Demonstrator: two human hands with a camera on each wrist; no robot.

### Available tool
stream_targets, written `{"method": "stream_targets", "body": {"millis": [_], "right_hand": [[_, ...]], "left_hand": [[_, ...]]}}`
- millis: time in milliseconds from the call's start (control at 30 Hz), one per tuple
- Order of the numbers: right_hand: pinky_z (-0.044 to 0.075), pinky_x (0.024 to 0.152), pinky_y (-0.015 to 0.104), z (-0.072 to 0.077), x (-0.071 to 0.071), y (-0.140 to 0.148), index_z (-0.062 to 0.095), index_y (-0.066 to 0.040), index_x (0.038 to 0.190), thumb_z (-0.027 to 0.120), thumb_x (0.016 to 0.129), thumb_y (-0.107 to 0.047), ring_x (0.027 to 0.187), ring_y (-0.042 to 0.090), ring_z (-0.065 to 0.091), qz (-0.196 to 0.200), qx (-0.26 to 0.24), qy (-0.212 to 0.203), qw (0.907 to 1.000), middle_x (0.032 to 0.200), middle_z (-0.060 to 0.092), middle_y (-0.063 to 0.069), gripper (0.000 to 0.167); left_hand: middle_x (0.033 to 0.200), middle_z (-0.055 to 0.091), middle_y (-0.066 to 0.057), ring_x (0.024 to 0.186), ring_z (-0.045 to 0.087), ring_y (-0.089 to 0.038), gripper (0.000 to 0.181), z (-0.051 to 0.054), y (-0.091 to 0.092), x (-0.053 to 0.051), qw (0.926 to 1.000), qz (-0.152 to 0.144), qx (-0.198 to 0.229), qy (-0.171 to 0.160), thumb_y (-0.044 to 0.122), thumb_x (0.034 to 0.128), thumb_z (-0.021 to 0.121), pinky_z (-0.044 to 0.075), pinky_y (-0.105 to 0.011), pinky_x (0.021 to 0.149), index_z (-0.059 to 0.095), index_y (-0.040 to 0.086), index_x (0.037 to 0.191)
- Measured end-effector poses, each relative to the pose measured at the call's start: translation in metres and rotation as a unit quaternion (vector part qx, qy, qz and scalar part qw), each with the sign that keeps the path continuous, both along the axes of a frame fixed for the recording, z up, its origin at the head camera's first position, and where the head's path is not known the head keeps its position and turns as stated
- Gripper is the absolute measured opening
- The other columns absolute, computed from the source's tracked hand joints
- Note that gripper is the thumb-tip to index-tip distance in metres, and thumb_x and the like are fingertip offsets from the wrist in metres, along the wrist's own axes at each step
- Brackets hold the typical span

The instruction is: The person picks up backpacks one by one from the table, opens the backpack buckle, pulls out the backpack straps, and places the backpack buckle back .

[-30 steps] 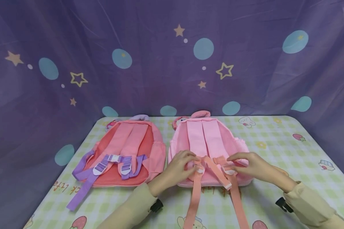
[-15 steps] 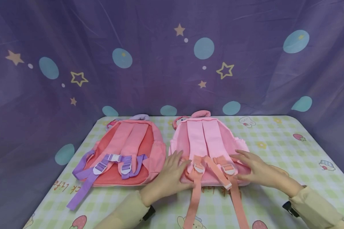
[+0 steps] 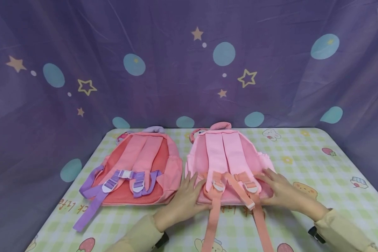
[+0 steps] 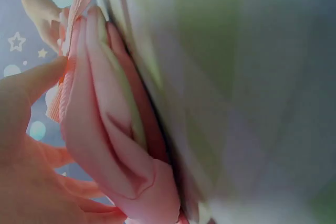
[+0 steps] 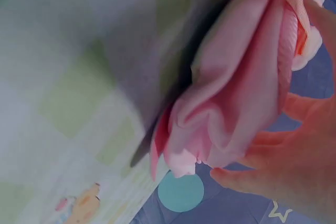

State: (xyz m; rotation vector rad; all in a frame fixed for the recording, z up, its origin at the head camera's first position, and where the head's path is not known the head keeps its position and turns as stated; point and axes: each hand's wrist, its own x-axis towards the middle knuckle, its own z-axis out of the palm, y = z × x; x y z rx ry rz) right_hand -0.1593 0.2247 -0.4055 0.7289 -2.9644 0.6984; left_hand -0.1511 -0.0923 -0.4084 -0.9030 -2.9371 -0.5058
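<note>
A light pink backpack [image 3: 217, 150] lies back side up on the table, its two orange webbing straps [image 3: 211, 224] trailing toward the front edge. My left hand [image 3: 184, 199] rests on its lower left side with fingers spread; the right hand [image 3: 281, 190] lies likewise on the lower right side. White strap buckles [image 3: 250, 186] sit between the hands, untouched. An orange chest strap with a white clip [image 3: 243, 196] lies across the middle. In the left wrist view the pink side fabric [image 4: 105, 114] bulges beside the fingers; the right wrist view shows the folded side pocket [image 5: 226, 108].
A coral backpack [image 3: 145, 154] with purple straps [image 3: 91, 206] and a fastened white buckle [image 3: 126, 174] lies just left of the pink one. The table wears a green-checked cloth [image 3: 327, 182]. A purple curtain [image 3: 176, 87] hangs behind it.
Both hands have let go of the orange straps near the buckles and moved outward to the pink backpack's sides. Over the last half second they slid slightly down. The backpacks stay put.
</note>
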Motion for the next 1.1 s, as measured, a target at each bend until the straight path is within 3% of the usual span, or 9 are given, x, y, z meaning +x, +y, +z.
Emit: {"method": "stream_targets", "body": {"millis": [233,667,767,967,1100], "right_hand": [[0.026,0.089,0.06,-0.009,0.003,0.001,0.052,-0.005,0.119,0.071,0.066,-0.049,0.114,0.047,0.035,-0.004,0.001,0.041,0.9992,0.125,0.038,0.031,0.072],[0.022,0.09,0.062,-0.007,0.003,0.018,0.05,-0.008,0.121,0.072,0.064,-0.05,0.116,0.048,0.034,-0.016,-0.018,0.011,0.9997,0.126,0.037,0.033,0.073],[0.023,0.089,0.063,-0.008,0.003,0.024,0.051,-0.008,0.12,0.073,0.063,-0.049,0.115,0.049,0.034,-0.018,-0.019,0.011,0.9996,0.125,0.037,0.033,0.073],[0.036,0.077,0.061,-0.007,0.003,0.036,0.053,-0.01,0.119,0.073,0.061,-0.051,0.109,0.051,0.038,-0.033,0.002,0.006,0.9994,0.124,0.039,0.031,0.074],[0.037,0.076,0.061,-0.006,0.001,0.045,0.053,-0.006,0.118,0.076,0.061,-0.044,0.108,0.052,0.038,-0.022,-0.019,0.0,0.9996,0.123,0.038,0.034,0.073]], "left_hand": [[0.136,0.031,-0.023,0.125,0.02,-0.047,0.072,-0.005,0.003,-0.001,0.9998,-0.005,-0.014,0.016,0.053,0.0769,0.058,0.02,-0.053,0.1,0.042,0.006,0.128],[0.125,0.045,-0.017,0.118,0.037,-0.042,0.065,-0.005,0.022,-0.008,0.9957,-0.014,-0.033,0.085,0.057,0.0722,0.06,0.033,-0.045,0.096,0.053,0.01,0.116],[0.125,0.045,-0.016,0.118,0.038,-0.04,0.065,-0.005,0.028,-0.01,0.9955,-0.017,-0.04,0.085,0.058,0.0719,0.06,0.033,-0.044,0.096,0.053,0.011,0.116],[0.123,0.046,-0.014,0.118,0.038,-0.039,0.064,-0.004,0.041,-0.014,0.9958,-0.014,-0.043,0.08,0.059,0.0704,0.061,0.036,-0.045,0.092,0.054,0.014,0.115],[0.122,0.047,-0.012,0.118,0.039,-0.038,0.065,-0.004,0.05,-0.019,0.9961,-0.017,-0.04,0.077,0.061,0.0696,0.06,0.037,-0.044,0.092,0.054,0.014,0.114]]}}
